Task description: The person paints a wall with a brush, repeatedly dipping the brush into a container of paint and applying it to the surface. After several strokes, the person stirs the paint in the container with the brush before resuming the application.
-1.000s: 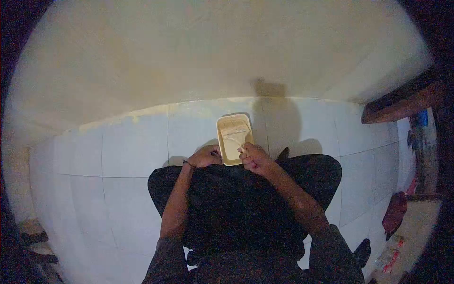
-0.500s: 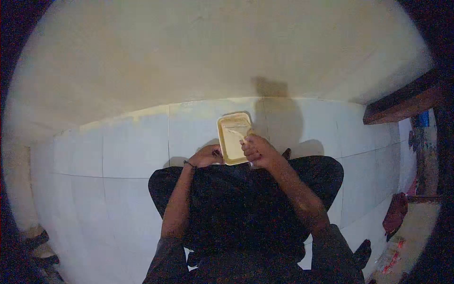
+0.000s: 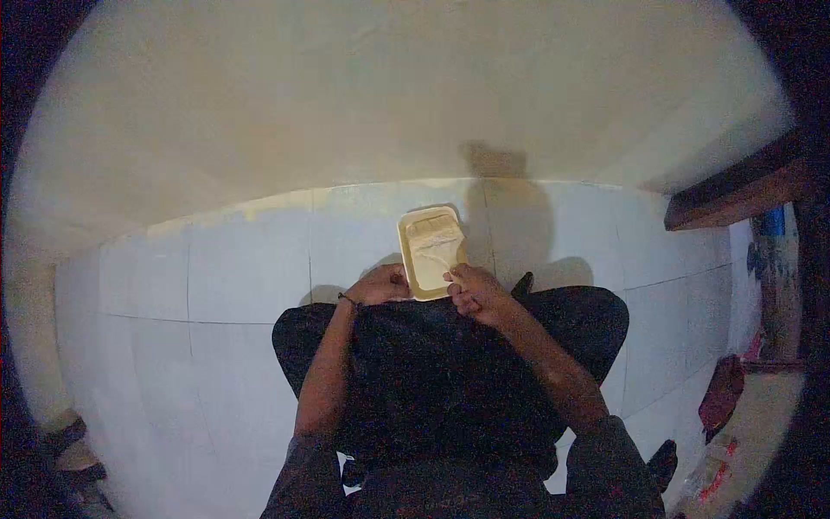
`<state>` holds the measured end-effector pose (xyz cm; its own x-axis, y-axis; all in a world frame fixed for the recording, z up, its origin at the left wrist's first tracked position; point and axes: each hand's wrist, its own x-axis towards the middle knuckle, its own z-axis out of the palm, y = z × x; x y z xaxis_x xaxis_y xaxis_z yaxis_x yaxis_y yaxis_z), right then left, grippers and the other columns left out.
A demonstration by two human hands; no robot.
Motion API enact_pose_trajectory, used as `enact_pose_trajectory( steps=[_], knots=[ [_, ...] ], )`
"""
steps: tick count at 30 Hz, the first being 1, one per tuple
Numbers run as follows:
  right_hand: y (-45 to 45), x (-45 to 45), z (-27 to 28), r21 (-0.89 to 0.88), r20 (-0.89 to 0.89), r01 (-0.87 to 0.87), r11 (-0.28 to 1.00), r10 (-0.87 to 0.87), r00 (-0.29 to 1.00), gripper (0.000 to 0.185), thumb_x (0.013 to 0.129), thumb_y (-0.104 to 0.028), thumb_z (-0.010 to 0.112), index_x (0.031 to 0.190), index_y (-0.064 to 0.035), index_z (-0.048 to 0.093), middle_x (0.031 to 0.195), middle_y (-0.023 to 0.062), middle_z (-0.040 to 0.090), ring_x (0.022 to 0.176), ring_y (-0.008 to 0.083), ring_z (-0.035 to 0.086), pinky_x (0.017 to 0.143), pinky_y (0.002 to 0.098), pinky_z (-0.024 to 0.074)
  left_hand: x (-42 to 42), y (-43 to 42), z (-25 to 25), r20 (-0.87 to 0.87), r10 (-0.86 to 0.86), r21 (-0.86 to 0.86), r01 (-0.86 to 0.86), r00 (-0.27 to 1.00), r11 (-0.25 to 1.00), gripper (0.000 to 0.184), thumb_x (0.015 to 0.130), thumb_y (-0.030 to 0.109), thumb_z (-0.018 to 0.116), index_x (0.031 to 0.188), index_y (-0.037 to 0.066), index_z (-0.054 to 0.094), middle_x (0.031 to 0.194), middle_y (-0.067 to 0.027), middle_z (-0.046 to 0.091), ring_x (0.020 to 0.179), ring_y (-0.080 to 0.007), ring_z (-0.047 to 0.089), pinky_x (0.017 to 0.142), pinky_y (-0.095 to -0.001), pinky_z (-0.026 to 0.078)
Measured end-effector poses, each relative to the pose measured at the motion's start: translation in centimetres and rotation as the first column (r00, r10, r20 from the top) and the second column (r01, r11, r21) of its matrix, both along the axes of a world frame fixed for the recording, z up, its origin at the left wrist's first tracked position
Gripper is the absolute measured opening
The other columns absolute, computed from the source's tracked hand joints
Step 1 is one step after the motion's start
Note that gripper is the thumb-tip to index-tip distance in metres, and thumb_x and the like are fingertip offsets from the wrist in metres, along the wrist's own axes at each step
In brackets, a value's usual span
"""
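Observation:
A shallow, cream-coloured rectangular tray (image 3: 404, 259) with rounded corners is just in front of my crossed legs. Inside lies a smooth, pale, creamy substance (image 3: 430, 270), with a rough ridge across its far part. My left hand (image 3: 380, 285) has its fingers closed at the tray's near left edge. Over the near right edge, my right hand (image 3: 477, 294) is closed round a slim pale tool (image 3: 455, 260) that reaches into the tray. The tool's working end blends with the substance, so its exact kind cannot be told.
Pale floor tiles (image 3: 242, 277) surround my dark-clothed legs (image 3: 450, 372). Beyond them rises a cream wall (image 3: 389, 95). A brown wooden ledge (image 3: 726, 195) juts in at right, above a dark red cloth (image 3: 723, 394) and a clear plastic bag (image 3: 711, 471).
My right hand has shifted slightly right and nearer to me with the tool. The substance's ridge now shows more plainly across the tray's far part. My left hand stays at the edge.

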<state>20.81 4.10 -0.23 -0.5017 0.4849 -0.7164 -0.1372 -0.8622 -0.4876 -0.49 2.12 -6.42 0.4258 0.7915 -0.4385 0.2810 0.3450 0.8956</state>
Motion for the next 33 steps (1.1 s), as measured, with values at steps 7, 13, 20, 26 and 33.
enact_pose_trajectory(
  steps=[7, 13, 20, 26, 33],
  knots=[
    [0.0, -0.5, -0.8, 0.031, -0.005, -0.004, 1.0, 0.004, 1.0, 0.021, 0.081, -0.026, 0.044, 0.086, -0.005, 0.044, 0.059, 0.0001, 0.039, 0.039, 0.0042, 0.032, 0.03, 0.0162, 0.027, -0.2, -0.3, -2.0, 0.107, 0.037, 0.011, -0.039, 0.994, 0.999, 0.024, 0.07, 0.009, 0.061, 0.089, 0.001, 0.049, 0.077, -0.0041, 0.054, 0.071, -0.0113, 0.052, 0.066, -0.0244, 0.045],
    [-0.2, -0.7, -0.7, 0.071, -0.026, 0.028, 0.997, -0.026, 0.999, 0.02, 0.079, -0.025, 0.046, 0.085, -0.0063, 0.044, 0.059, -0.0003, 0.039, 0.038, 0.004, 0.031, 0.029, 0.0163, 0.0264, 0.2, -0.4, -1.0, 0.075, 0.024, -0.08, -0.018, 0.997, 0.997, 0.032, 0.069, -0.001, 0.054, 0.1, 0.003, 0.05, 0.081, -0.0021, 0.055, 0.069, -0.0095, 0.05, 0.059, -0.0237, 0.043],
    [-0.4, -0.5, -1.9, -0.01, -0.087, 0.028, 1.0, -0.028, 0.996, 0.022, 0.078, -0.026, 0.045, 0.086, -0.0063, 0.044, 0.059, -0.0001, 0.038, 0.037, 0.0043, 0.03, 0.029, 0.0172, 0.0249, -0.1, -0.6, -2.4, 0.171, 0.054, -0.08, -0.041, 0.984, 0.996, 0.031, 0.069, 0.005, 0.058, 0.098, 0.001, 0.048, 0.083, -0.0057, 0.056, 0.073, -0.0124, 0.053, 0.067, -0.0248, 0.045],
    [-1.8, -1.0, -1.4, 0.003, 0.052, 0.0, 1.0, 0.0, 0.999, 0.024, 0.078, -0.027, 0.045, 0.088, -0.0053, 0.043, 0.059, 0.0002, 0.039, 0.036, 0.005, 0.03, 0.029, 0.0181, 0.0245, 0.1, -0.8, -1.2, 0.212, 0.095, -0.081, -0.079, 0.973, 0.994, 0.032, 0.069, 0.007, 0.058, 0.098, 0.001, 0.048, 0.083, -0.0054, 0.055, 0.073, -0.0118, 0.053, 0.067, -0.0248, 0.044],
    [-1.5, -1.2, -3.2, 0.079, 0.018, 0.06, 0.995, -0.062, 0.998, 0.024, 0.077, -0.027, 0.047, 0.087, -0.0056, 0.044, 0.058, -0.0002, 0.04, 0.036, 0.0052, 0.03, 0.028, 0.0181, 0.0253, 0.1, -1.1, -2.0, 0.238, 0.096, -0.111, -0.072, 0.966, 0.991, 0.028, 0.067, 0.006, 0.058, 0.094, 0.002, 0.048, 0.079, -0.0045, 0.053, 0.068, -0.0112, 0.051, 0.059, -0.0226, 0.043]
  ],
)
